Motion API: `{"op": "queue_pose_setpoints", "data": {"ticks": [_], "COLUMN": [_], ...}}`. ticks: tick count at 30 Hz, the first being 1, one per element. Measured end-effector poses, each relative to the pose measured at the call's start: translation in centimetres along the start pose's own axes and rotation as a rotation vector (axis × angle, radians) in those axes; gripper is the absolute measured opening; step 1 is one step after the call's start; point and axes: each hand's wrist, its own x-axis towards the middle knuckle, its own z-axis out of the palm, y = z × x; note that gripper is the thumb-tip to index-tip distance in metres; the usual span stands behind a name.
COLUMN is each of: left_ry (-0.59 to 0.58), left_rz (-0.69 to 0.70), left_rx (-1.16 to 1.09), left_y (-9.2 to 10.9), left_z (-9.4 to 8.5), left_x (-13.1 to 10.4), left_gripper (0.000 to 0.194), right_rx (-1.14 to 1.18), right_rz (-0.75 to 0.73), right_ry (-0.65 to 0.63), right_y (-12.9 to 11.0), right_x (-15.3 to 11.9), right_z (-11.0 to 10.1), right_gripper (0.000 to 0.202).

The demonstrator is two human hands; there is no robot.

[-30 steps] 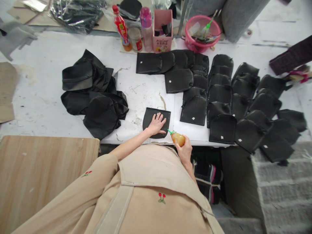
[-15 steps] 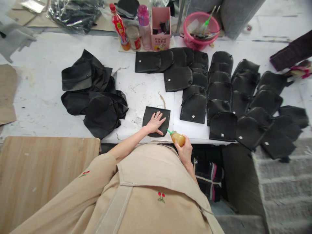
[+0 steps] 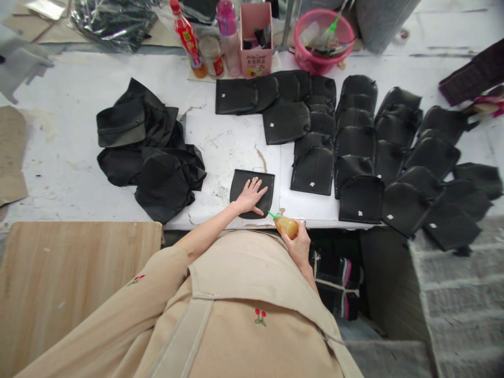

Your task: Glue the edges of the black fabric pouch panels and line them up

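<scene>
While the left hand (image 3: 250,198) splays atop a black panel (image 3: 239,184), the right hand (image 3: 300,244) grips a bottle (image 3: 287,227).

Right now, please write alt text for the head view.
A left hand lies spread on a black piece on a white table; the right hand holds a green-nozzled amber bottle beside the piece. More black pieces lie to both sides.
</scene>
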Motion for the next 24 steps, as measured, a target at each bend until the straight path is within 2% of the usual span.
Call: {"op": "queue_pose_setpoints", "data": {"ticks": [10, 14, 19, 24], "left_ry": [0.001, -0.001, -0.017, -0.019], "left_rz": [0.003, 0.006, 0.004, 0.011], "left_rx": [0.017, 0.016, 0.025, 0.035], "left_y": [-0.2, -0.2, -0.2, -0.3], "left_z": [0.3, 0.4, 0.1, 0.2], "left_x": [0.2, 0.2, 0.2, 0.3], "left_gripper": [0.119, 0.120, 0.120, 0.120], "right_rx": [0.060, 0.142, 0.282, 0.284], "right_rz": [0.054, 0.125, 0.213, 0.189], "right_ry": [-0.063, -0.099, -0.073, -0.110], "right_y": [0.4, 1.1, 1.6, 2.2], "right_x": [-0.8, -0.8, -0.6, -0.4], "right_z": [-0.3, -0.5, 0.1, 0.4], "right_gripper": [0.047, 0.050, 0.055, 0.054]}}
